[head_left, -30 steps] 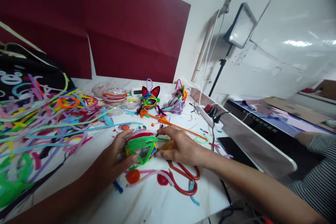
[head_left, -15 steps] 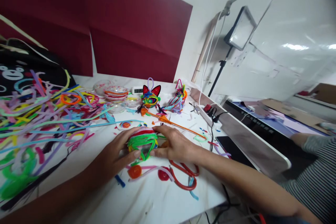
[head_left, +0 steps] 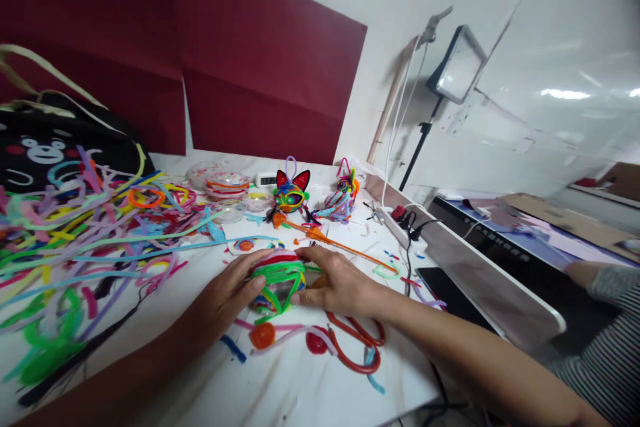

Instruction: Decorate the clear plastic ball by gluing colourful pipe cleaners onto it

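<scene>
Holds green-banded ball between left grip and right grip | shows orange coil and red loops nearer the body than either grip

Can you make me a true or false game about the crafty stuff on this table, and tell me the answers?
1. The left hand and right hand both touch the rounded thing wrapped in green and red fuzzy strips. True.
2. The small multicoloured figure with pointed ears has blue ears. False: they are red, edged with black.
3. An orange fuzzy coil and a red fuzzy coil lie nearer the camera than the wrapped thing. True.
4. The tangled pile of colourful fuzzy strips is on the right. False: it is on the left.
</scene>
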### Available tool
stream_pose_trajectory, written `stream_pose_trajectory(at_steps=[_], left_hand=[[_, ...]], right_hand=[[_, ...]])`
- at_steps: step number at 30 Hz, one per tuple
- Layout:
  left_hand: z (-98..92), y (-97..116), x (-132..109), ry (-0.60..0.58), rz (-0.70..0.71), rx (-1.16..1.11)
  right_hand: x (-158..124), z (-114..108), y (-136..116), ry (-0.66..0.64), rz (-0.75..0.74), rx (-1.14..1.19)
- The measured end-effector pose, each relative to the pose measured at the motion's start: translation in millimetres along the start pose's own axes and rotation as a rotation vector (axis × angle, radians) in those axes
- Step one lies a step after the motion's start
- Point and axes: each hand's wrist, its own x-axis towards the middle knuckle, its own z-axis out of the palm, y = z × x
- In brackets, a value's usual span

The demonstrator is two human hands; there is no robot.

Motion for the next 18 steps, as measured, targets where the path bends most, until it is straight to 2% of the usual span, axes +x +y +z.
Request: stream_pose_trajectory(at_steps=[4,10,15,18], left_hand=[[2.0,8.4,-1.9,0.014,-0.058,-0.044],[2.4,10.0,-0.8,0.004,-0.067,-0.096],[2.8,8.4,0.4,-0.016,-0.076,-0.122],[3.0,10.9,0.0,-0.012,-0.070,-0.129]], right_hand=[[1.2,0.7,-0.5,0.006,-0.005,-0.010],[0.5,1.0,1.1,-0.006,-0.005,0.014],[2.1,-13.2,16.7,0.036,-0.015,0.099],[9.4,-25.4,31.4,0.111,-0.050,0.002]])
